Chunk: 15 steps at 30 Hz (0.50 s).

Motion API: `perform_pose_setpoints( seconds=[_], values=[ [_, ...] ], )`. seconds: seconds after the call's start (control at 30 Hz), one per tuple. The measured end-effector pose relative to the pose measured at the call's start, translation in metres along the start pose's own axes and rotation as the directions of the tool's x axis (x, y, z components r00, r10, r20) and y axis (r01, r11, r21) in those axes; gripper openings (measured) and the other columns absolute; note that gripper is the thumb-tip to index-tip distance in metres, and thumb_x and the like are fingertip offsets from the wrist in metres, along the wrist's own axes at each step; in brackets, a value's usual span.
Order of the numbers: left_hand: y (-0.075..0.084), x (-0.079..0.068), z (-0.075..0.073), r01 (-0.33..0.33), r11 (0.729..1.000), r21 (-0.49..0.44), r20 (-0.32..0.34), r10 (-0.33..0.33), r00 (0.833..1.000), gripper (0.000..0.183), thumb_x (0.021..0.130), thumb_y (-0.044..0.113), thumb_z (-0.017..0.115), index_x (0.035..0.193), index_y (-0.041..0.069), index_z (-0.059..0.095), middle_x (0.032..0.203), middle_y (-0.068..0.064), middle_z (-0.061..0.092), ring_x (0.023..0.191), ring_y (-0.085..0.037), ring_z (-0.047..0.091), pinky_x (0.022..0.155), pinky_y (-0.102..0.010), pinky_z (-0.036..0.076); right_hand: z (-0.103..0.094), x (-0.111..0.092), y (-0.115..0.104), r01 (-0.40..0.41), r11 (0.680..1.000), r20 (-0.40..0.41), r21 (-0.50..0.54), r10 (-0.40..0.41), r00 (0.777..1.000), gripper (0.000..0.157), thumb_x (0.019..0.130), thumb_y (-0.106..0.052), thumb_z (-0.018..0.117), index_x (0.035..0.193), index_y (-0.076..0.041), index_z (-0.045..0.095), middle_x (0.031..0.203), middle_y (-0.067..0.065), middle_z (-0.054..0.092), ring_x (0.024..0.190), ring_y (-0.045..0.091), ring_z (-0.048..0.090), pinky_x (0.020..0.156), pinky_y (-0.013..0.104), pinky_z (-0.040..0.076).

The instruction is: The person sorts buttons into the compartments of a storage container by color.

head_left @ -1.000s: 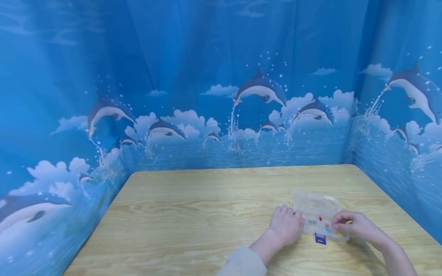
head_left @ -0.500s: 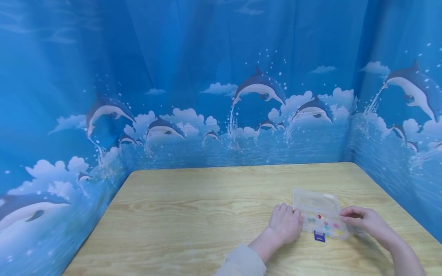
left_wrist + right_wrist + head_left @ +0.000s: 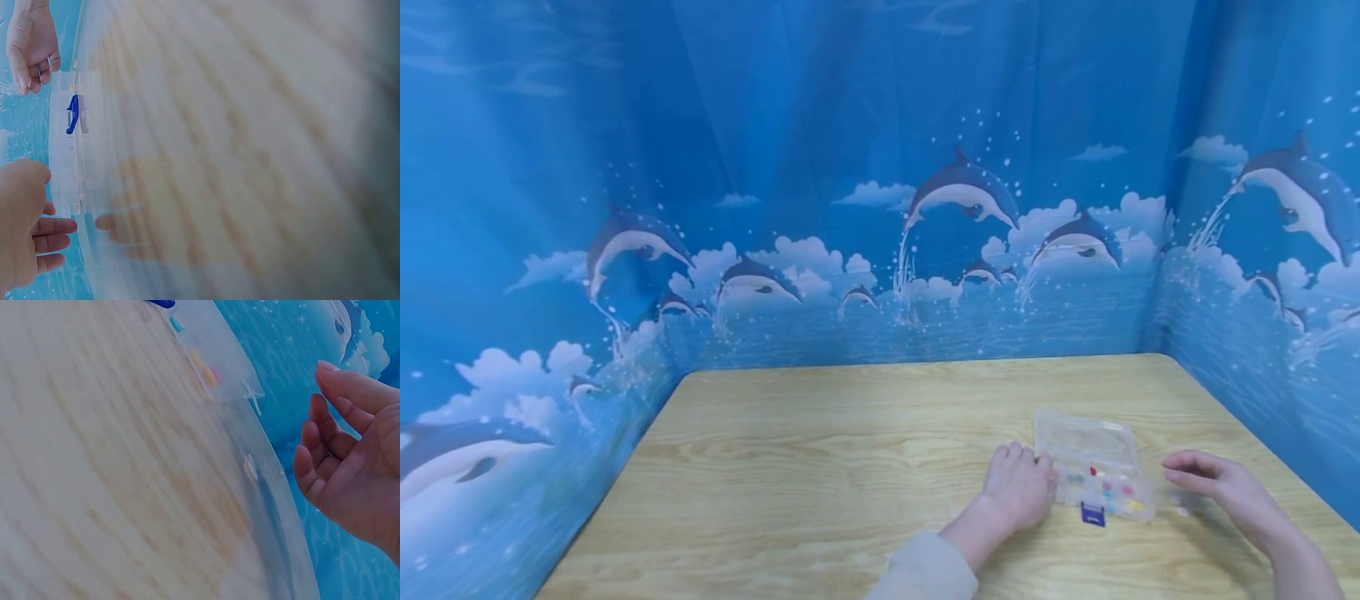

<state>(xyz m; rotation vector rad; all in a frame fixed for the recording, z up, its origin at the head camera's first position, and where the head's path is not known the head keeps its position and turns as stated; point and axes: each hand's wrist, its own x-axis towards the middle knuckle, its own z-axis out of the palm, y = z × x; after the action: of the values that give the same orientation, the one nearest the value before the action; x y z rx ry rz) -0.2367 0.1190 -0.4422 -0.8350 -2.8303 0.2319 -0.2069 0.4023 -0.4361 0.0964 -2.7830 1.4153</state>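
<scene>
A clear plastic compartment box (image 3: 1105, 487) lies on the table with its lid (image 3: 1086, 437) folded back and a blue latch (image 3: 1093, 513) at its front. Small red, pink, blue and yellow pieces sit in its compartments. My left hand (image 3: 1018, 483) rests against the box's left end; the left wrist view has its fingers (image 3: 53, 242) fairly straight at the box's edge. To the right of the box, my right hand (image 3: 1232, 492) hovers apart from it. The right wrist view shows that hand's fingers (image 3: 325, 440) loosely bent, with nothing visible between them.
Small whitish pieces (image 3: 1178, 504) lie on the wooden table (image 3: 850, 467) between the box and my right hand. A blue curtain (image 3: 820, 167) printed with dolphins hangs along the table's back and sides.
My right hand has moved right, from over the box's right part to beyond its right end. My left hand has stayed at the box's left end.
</scene>
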Motion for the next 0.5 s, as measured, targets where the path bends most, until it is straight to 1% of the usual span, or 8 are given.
perform_pose_setpoints(
  seconds=[0.2, 0.3, 0.37, 0.5],
  values=[
    [0.000, 0.001, -0.001, 0.003, 1.000, -0.013, 0.008, -0.003, 1.000, 0.029, 0.097, 0.047, 0.036, 0.108, 0.027, 0.053, 0.096, 0.010, 0.054, 0.084, -0.007, 0.043, 0.080, -0.024, 0.035, -0.005, -0.002, 0.011, -0.036, 0.999, -0.020, -0.013, 0.036, 0.999, 0.024, 0.091, -0.020, 0.059, 0.105, 0.000, 0.063, 0.090, -0.028, 0.054, 0.083, -0.013, 0.046, 0.067, 0.016, 0.039],
    [0.000, 0.001, -0.001, 0.004, 1.000, -0.018, 0.007, -0.004, 1.000, 0.029, 0.097, 0.047, 0.035, 0.109, 0.027, 0.053, 0.096, 0.010, 0.054, 0.084, -0.007, 0.043, 0.080, -0.024, 0.035, -0.006, -0.001, 0.016, -0.049, 0.999, -0.046, 0.003, 0.049, 0.998, 0.023, 0.090, -0.020, 0.061, 0.103, -0.002, 0.064, 0.089, -0.030, 0.054, 0.082, -0.013, 0.046, 0.066, 0.015, 0.040],
    [0.000, 0.001, -0.001, 0.004, 1.000, -0.021, 0.006, -0.004, 1.000, 0.029, 0.097, 0.047, 0.035, 0.109, 0.027, 0.053, 0.096, 0.010, 0.054, 0.084, -0.007, 0.043, 0.080, -0.024, 0.035, -0.006, -0.001, 0.019, -0.052, 0.998, -0.059, 0.025, 0.053, 0.997, 0.023, 0.090, -0.020, 0.062, 0.103, -0.002, 0.064, 0.089, -0.031, 0.054, 0.082, -0.013, 0.045, 0.066, 0.015, 0.040],
    [0.000, 0.001, -0.001, 0.006, 1.000, -0.028, -0.002, -0.006, 1.000, 0.029, 0.098, 0.046, 0.034, 0.107, 0.027, 0.054, 0.094, 0.010, 0.054, 0.083, -0.007, 0.043, 0.080, -0.024, 0.035, -0.006, -0.001, 0.028, -0.074, 0.995, -0.061, 0.063, 0.077, 0.995, 0.025, 0.090, -0.022, 0.062, 0.103, -0.002, 0.065, 0.090, -0.033, 0.052, 0.083, -0.016, 0.042, 0.067, 0.013, 0.037]
  ],
)
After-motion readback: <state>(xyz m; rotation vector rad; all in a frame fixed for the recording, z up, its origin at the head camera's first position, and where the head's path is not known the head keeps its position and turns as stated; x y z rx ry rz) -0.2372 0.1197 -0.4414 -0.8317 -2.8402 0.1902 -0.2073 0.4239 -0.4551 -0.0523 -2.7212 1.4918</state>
